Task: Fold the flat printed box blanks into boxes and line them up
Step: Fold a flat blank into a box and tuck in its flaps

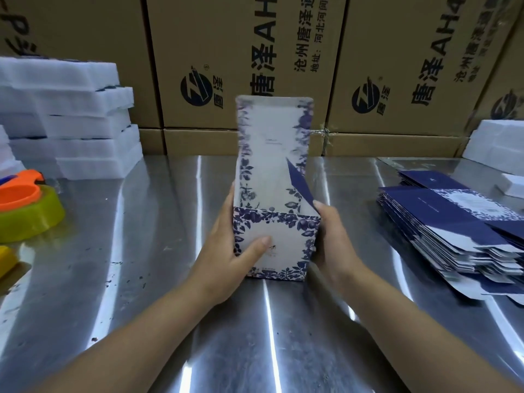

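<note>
Upright white box [286, 246] with blue floral borders, lid flap [270, 143] up.

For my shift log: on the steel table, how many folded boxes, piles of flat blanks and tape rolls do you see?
Folded box: 1
Pile of flat blanks: 1
Tape roll: 1
Total: 3
</note>
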